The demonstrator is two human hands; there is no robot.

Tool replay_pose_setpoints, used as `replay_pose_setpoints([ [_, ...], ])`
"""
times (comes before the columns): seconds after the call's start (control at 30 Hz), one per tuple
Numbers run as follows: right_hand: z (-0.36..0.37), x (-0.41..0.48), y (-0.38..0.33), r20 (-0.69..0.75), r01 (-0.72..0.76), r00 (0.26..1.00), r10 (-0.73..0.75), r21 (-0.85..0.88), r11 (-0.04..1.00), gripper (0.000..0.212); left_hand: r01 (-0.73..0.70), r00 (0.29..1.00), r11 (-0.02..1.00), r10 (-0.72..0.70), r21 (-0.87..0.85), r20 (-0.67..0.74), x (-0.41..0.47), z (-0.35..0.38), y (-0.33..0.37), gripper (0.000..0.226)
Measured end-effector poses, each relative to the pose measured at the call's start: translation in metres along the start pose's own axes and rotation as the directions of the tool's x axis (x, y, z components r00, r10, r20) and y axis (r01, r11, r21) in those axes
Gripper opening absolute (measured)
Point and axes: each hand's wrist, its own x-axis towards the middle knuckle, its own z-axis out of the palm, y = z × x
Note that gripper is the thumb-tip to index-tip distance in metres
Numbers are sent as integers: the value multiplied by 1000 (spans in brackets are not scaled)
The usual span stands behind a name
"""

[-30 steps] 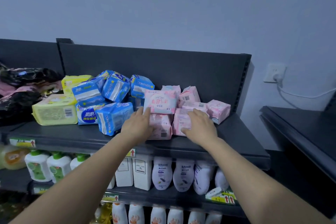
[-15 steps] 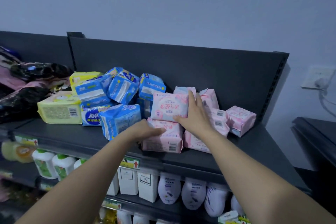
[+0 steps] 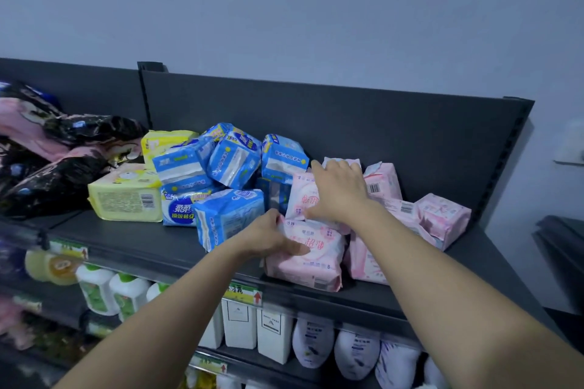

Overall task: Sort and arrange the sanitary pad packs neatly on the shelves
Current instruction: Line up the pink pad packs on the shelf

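Sanitary pad packs in soft pink plastic wrap (image 3: pixel 442 215) lie heaped on the right half of the dark grey metal shelf (image 3: pixel 142 246), top tier.

Nearest the shelf's front lip is the front pink pack (image 3: pixel 313 265). On it, the left hand (image 3: pixel 271 237) grips the upper left corner, fingers curled over the top edge, thumb laid across the printed face.

Just behind and above leans the upper pink pack (image 3: pixel 298 199). Over it, the right hand (image 3: pixel 339 193) lies palm down, fingers straight and spread, pressing its face.

The hands are apart, right one higher and farther back, each on its own pack. More pink packs sit to the right of the right wrist.

Blue plastic-wrapped pad packs (image 3: pixel 230 218) lie jumbled just left of the left hand, with yellow wrapped packs (image 3: pixel 126 199) beyond them and crumpled black-and-pink bags (image 3: pixel 63 180) at far left.

Lower shelf: green-capped white bottles (image 3: pixel 94 287), white cartons (image 3: pixel 271 335).
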Motion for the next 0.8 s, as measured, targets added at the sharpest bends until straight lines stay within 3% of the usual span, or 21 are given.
replay_pose_setpoints([
  [0.07,-8,1,-1,-18,-16,1000,16,7,1000,59,-17,1000,996,18,-88,17,-2,-1,0,63],
  [0.2,-15,-4,0,-74,-85,992,100,179,980,52,-68,998,976,66,-207,-19,-6,-2,2,56],
  [0.27,-17,-8,4,-121,-139,976,180,287,948,58,-94,995,973,83,-210,-62,-8,-6,3,58],
  [0.33,-22,-13,10,-142,-197,945,293,466,862,83,-107,989,965,79,-241,-122,-10,-9,2,63],
  [0.4,-28,-21,17,-145,-209,914,379,633,745,106,-116,981,941,59,-317,-185,-12,-11,0,64],
  [0.43,-30,-27,19,-147,-207,896,420,698,686,107,-118,977,913,38,-390,-208,-14,-11,-1,64],
  [0.57,-32,-49,15,-123,-151,750,650,925,350,71,-161,962,733,-34,-661,-272,-21,-11,-7,70],
  [0.63,-30,-60,12,-8,-119,688,726,985,124,60,-204,952,667,-34,-716,-303,-28,-9,-7,54],
  [0.7,-24,-73,10,175,-102,678,714,984,-144,60,-231,946,629,-32,-742,-322,-34,-8,-8,44],
  [0.8,-13,-96,3,303,-78,665,683,937,-339,71,-265,940,601,-12,-754,-341,-43,-7,-13,40],
])
